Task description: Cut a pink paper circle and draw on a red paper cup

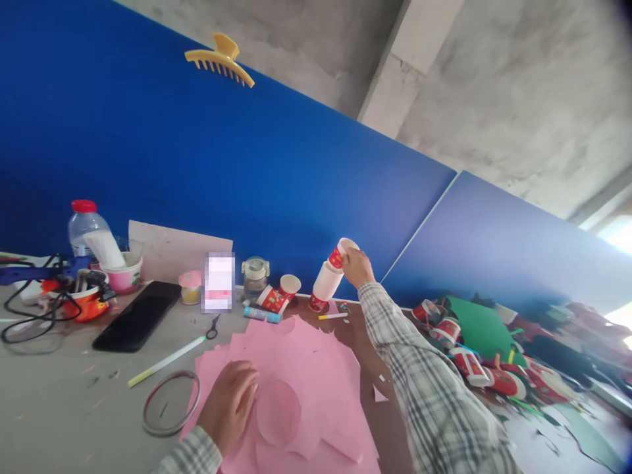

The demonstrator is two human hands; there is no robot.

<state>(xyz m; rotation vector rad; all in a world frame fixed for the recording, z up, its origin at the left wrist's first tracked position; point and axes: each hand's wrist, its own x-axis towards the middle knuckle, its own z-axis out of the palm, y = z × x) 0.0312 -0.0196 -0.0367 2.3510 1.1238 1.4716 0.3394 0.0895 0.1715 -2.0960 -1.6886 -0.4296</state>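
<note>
Blue partition [296, 164] blocks the back, right behind the surface [89, 401]. Open lane btwn L hand [231, 398] & R sleeve [415, 355], low over flat pink paper [326, 375]. Stacked paper cups [326, 282] stand tall at its far end, R hand [356, 266] on top. Tipped cups [276, 296] + jar [255, 280] obstruct just L of stack. R of sleeve: cup clutter [469, 366], tight. L side: only slim pen [166, 361] crosses gap btwn phone [139, 317] & hoop [162, 432].

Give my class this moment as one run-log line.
right hand: holds red cup atop red-and-white stack | left hand: over pink paper, beside pink circle | nearby: ring
</note>
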